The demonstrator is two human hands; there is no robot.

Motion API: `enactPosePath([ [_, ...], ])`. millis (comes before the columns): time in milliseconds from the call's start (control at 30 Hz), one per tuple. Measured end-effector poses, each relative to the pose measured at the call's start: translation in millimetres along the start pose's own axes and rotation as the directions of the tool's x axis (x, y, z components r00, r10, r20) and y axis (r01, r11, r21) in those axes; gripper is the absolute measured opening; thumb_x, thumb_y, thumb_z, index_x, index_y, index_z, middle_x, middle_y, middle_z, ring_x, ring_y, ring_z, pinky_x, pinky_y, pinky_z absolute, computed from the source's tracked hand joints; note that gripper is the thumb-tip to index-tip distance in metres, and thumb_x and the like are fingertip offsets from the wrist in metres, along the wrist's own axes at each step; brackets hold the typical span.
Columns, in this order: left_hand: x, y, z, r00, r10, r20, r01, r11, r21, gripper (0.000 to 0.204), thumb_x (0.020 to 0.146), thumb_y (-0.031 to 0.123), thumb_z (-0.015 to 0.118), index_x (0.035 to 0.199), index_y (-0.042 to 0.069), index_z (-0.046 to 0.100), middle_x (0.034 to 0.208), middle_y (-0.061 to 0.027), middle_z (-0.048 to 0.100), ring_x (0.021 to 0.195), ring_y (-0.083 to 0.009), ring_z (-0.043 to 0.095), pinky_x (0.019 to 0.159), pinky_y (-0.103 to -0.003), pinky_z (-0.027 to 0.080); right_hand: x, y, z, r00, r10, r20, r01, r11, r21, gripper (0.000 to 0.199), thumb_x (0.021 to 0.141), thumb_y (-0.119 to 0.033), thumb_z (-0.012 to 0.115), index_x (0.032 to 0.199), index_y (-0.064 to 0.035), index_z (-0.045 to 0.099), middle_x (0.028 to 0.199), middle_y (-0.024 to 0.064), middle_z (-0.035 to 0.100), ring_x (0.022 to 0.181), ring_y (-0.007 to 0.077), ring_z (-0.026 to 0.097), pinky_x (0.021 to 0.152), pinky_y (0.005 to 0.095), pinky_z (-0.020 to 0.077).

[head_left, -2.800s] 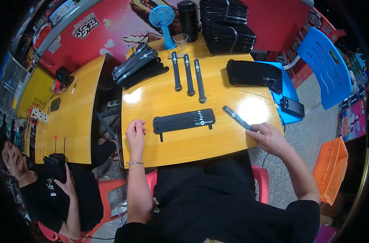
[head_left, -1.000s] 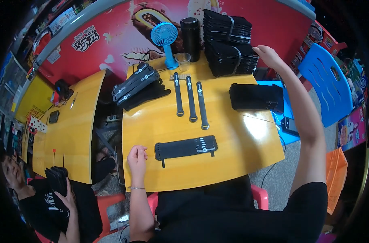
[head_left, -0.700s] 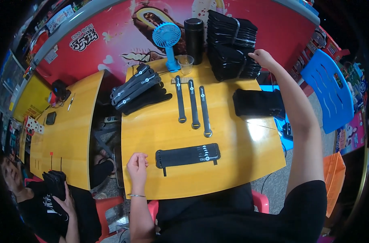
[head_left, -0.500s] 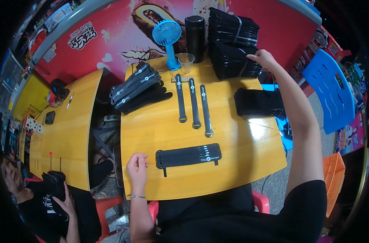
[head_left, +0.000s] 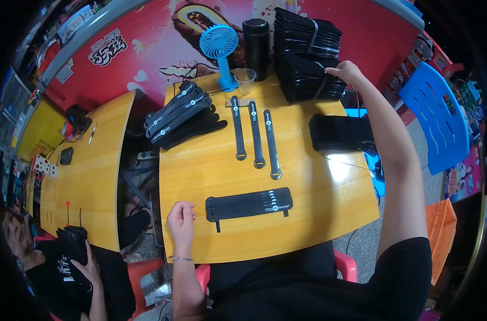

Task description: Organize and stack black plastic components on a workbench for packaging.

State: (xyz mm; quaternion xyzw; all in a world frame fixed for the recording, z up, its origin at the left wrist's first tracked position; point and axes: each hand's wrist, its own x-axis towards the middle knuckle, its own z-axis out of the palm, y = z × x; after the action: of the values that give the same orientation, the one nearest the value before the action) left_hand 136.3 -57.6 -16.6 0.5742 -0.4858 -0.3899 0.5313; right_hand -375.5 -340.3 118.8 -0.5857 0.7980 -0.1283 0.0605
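Observation:
At the far right of the table, my right hand [head_left: 346,71] is closed in a pinch at the clear band around the lower bundle of black folded packs [head_left: 302,80]. A second banded bundle [head_left: 307,35] lies on top of it. My left hand [head_left: 181,218], fingers curled with nothing visible in them, hovers by the near left edge. Beside it lies a flat stack of black straps [head_left: 238,206] with two short tabs sticking out below. Three single straps with ring ends, one a dark grey strap [head_left: 258,136], lie spread out beyond it.
A pile of black straps [head_left: 182,115] sits back left. Behind stand a blue handheld fan [head_left: 220,48], a clear cup [head_left: 245,80] and a black bottle [head_left: 256,51]. A black pack [head_left: 339,134] lies at right. At another table, a person [head_left: 78,278] holds black items.
My right hand has shifted slightly up and left at the lower bundle, pinching its band. My left hand and the straps on the table stay put.

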Motion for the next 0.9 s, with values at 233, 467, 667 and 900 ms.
enactPosePath([
  [233,0,-4,-1,1.000,0.018,0.015,-0.018,1.000,0.021,0.017,0.098,0.015,0.050,0.087,0.003,0.057,0.073,0.0020,0.052,0.061,-0.0031,0.048,0.054,-0.017,0.038,0,1,2,0.995,0.025,0.099,-0.049,0.966,0.253,0.050,0.082,-0.050,0.067,0.088,-0.0009,0.072,0.084,0.0116,0.068,0.082,0.0224,0.064,0.075,0.0352,0.0488],
  [467,1,0,1,1.000,0.003,0.008,-0.003,1.000,0.015,0.018,0.097,0.012,0.052,0.086,0.000,0.059,0.075,0.0004,0.055,0.063,-0.0044,0.049,0.057,-0.019,0.043,15,8,9,0.994,-0.084,0.066,0.071,0.981,0.182,0.043,0.093,-0.041,0.055,0.088,-0.0007,0.067,0.074,0.0072,0.062,0.070,0.0191,0.058,0.062,0.0328,0.0456],
  [667,1,-2,0,1.000,0.017,0.021,-0.018,0.999,0.033,0.016,0.097,0.014,0.050,0.088,0.003,0.057,0.075,0.0015,0.054,0.062,-0.0030,0.049,0.054,-0.017,0.039,13,-4,-6,0.945,0.065,0.321,-0.161,0.947,0.279,0.036,0.099,-0.036,0.048,0.089,-0.0034,0.060,0.070,0.0021,0.055,0.056,0.0074,0.047,0.044,0.0218,0.0324],
  [900,1,-3,-1,1.000,0.022,0.012,-0.022,1.000,0.019,0.015,0.097,0.013,0.050,0.088,0.004,0.057,0.077,0.0012,0.055,0.062,-0.0031,0.049,0.054,-0.017,0.039,9,-18,-14,0.909,0.141,0.393,-0.283,0.900,0.332,0.036,0.097,-0.033,0.045,0.070,-0.0114,0.051,0.059,-0.0037,0.048,0.041,0.0049,0.031,0.038,0.0226,0.0224],
])
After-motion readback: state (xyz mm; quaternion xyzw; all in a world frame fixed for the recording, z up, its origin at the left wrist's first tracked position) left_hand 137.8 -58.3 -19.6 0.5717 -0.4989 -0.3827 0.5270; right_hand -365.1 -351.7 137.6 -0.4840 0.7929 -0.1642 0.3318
